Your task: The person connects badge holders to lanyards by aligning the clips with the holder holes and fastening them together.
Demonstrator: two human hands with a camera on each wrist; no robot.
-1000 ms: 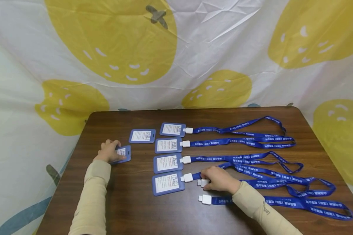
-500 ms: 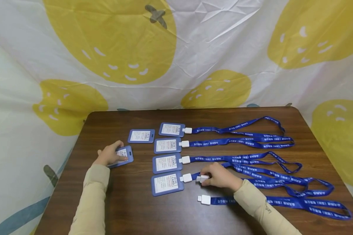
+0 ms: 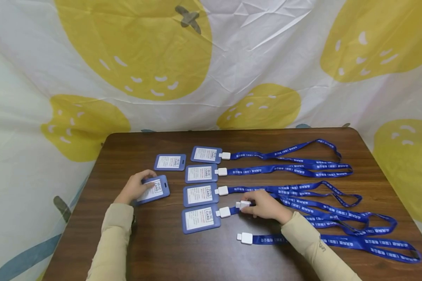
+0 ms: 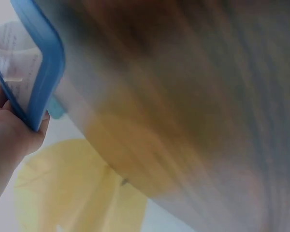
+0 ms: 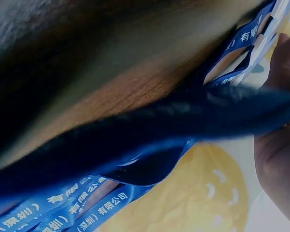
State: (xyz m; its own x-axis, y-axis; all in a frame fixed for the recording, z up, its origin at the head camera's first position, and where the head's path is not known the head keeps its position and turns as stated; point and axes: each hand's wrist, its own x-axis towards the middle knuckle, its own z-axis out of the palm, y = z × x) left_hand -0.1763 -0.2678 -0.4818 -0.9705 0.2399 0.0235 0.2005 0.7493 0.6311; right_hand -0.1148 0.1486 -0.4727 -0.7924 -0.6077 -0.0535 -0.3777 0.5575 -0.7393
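My left hand (image 3: 136, 188) pinches a blue ID card holder (image 3: 160, 187), tilted a little; its slotted end points right. In the left wrist view the holder's frame (image 4: 51, 53) stands raised off the table in the hand. The fingers of my right hand (image 3: 263, 205) grip the white clip (image 3: 244, 204) of a blue lanyard, whose strap (image 5: 159, 125) crosses the right wrist view. The gripped clip is just right of the clip (image 3: 224, 212) on the nearest joined card holder (image 3: 201, 219). One loose card holder (image 3: 170, 162) lies behind the left hand.
Several card holders with lanyards lie in a column, among them one at the back (image 3: 206, 154). A lanyard with a bare white clip (image 3: 247, 238) lies in front of my right hand. Straps spread over the right of the brown table (image 3: 161, 249). A fruit-patterned cloth (image 3: 260, 50) hangs behind.
My left hand has lifted its card holder and brought it to the right. The right hand has raised the lanyard clip slightly, moving it away from the front edge.
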